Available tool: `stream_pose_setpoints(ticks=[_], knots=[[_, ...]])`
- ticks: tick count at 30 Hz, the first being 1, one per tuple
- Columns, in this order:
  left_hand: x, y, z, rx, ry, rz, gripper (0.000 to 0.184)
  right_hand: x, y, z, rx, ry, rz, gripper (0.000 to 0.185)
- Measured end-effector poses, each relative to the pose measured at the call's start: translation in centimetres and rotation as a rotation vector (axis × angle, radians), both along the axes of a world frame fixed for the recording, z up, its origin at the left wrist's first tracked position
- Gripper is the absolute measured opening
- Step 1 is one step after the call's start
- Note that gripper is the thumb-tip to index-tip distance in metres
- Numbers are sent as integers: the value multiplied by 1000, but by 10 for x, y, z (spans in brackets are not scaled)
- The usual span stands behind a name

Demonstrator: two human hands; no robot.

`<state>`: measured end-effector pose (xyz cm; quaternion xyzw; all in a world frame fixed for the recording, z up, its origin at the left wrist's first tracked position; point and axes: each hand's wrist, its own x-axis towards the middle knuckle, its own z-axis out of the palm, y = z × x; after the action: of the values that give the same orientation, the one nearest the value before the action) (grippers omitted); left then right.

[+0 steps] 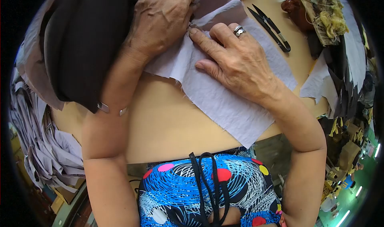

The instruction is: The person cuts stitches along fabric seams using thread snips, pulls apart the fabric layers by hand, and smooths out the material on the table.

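My left hand (162, 23) is bent over the pale lavender cloth (236, 111), its fingertips by a fold; they are partly hidden, so I cannot tell whether they pinch it. My right hand (244, 63) lies palm down on the same cloth, the thumb spread away from the forefinger and nothing gripped between them. That forefinger's tip touches the fold, just beside my left hand. The cloth lies on the tan table (160, 123) in front of me, its frayed corner reaching past the near edge.

Beyond my right hand, a pair of black snips (272, 30) lies on the table, near the cloth but apart from it. Further right is a tangle of yellow threads (334, 17), with dark strips of cloth (348, 87) hanging below it. Black cloth (78, 47) hangs beside my left forearm, and a heap of lavender pieces (44, 139) hangs further left.
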<state>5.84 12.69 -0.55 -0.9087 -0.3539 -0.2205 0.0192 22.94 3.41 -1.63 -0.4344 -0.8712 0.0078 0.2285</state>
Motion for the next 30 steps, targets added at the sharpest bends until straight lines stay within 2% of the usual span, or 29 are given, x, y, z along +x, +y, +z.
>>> stream_pose_setpoints(ticks=[2,5,8,12,15,21,27,30], knots=[[0,-1,-6,108,-17,67,10,-1,0,0,-8,0,-6,48],[-1,-2,-8,127,4,138,12,-1,0,0,-13,4,-11,48],[-1,0,4,-111,-20,101,18,1,-1,-1,-4,27,-9,47],[0,3,16,-285,13,39,27,-1,-2,-3,-3,46,-12,47],[-5,5,6,-192,6,-29,22,-2,-3,-1,-25,12,-27,48],[-2,-2,-4,40,-58,155,11,-4,-2,1,-10,-12,-19,48],[1,-6,2,26,-77,130,11,4,-4,-6,57,163,-3,40],[-3,-2,-5,81,-68,107,12,4,-6,-3,73,86,10,38]])
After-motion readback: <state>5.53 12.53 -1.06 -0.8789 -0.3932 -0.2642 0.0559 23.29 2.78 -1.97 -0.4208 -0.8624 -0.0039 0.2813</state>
